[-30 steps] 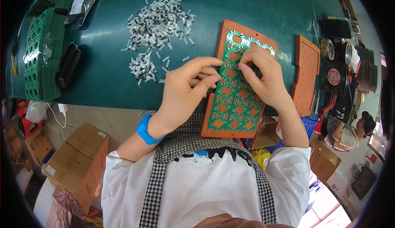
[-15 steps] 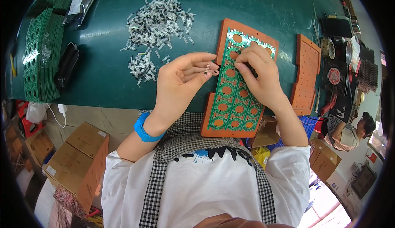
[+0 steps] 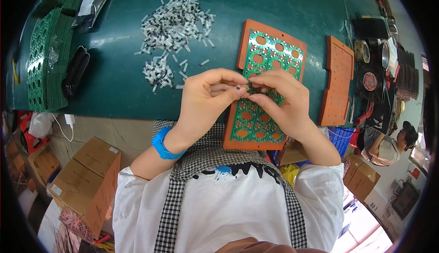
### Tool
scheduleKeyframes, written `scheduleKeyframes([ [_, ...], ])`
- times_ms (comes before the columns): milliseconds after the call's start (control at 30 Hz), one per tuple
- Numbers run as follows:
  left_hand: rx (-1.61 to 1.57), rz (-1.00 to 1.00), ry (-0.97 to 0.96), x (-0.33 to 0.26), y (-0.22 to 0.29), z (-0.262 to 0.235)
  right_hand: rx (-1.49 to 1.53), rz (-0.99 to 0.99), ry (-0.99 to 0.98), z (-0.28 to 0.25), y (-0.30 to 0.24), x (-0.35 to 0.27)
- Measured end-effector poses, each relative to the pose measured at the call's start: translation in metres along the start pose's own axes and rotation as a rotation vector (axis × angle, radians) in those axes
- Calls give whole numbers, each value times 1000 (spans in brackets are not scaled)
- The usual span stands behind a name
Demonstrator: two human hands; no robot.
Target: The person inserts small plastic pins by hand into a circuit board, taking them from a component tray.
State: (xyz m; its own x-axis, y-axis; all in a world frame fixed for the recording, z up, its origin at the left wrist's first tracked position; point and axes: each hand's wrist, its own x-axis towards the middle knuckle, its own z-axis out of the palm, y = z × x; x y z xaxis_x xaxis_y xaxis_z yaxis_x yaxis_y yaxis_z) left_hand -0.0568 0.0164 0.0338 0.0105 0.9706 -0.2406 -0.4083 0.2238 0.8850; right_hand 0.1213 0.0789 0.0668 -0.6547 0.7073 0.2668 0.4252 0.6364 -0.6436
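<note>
Between the fingertips of my left hand [image 3: 203, 96] is a small black three-legged component, like a transistor [image 3: 238, 87]; whether more lie in the fingers is hidden. My right hand [image 3: 289, 101] meets those fingertips, its thumb and forefinger apart on either side of them, with nothing visible in its grasp. Both hands are over a green circuit board panel [image 3: 296, 62] with rows of round cutouts. The panel lies in an orange fixture tray [image 3: 242, 54], and my hands cover part of its middle.
A large heap of loose components [image 3: 176, 24] lies beyond my left hand, with a smaller heap [image 3: 157, 72] nearer. Stacked green boards [image 3: 50, 65] and a black pouch [image 3: 75, 72] are at left. To the right are another orange tray [image 3: 337, 79] and a solder-like spool [image 3: 369, 81].
My right hand has moved left and nearer, off the panel's upper part to my left fingertips. My left hand has shifted slightly right. The orange tray with the panel has moved a little.
</note>
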Motion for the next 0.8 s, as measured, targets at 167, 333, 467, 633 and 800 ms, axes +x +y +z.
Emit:
scheduleKeyframes([
  [167, -3, -15, -47, -3, -5, 3, 202, 103, -31, 2, 6, -5],
  [333, 357, 218, 57, -9, -5, 9, 284, 245, -65, 0, -2, -5],
  [467, 536, 389, 148, -3, 2, 4, 74, 143, -69, -6, 7, -2],
  [633, 542, 444, 172, 1, 3, -8, -33, 62, -177, -5, 10, -4],
  [800, 720, 431, 134, 0, 5, -7, -37, 60, -173, -1, 12, -5],
])
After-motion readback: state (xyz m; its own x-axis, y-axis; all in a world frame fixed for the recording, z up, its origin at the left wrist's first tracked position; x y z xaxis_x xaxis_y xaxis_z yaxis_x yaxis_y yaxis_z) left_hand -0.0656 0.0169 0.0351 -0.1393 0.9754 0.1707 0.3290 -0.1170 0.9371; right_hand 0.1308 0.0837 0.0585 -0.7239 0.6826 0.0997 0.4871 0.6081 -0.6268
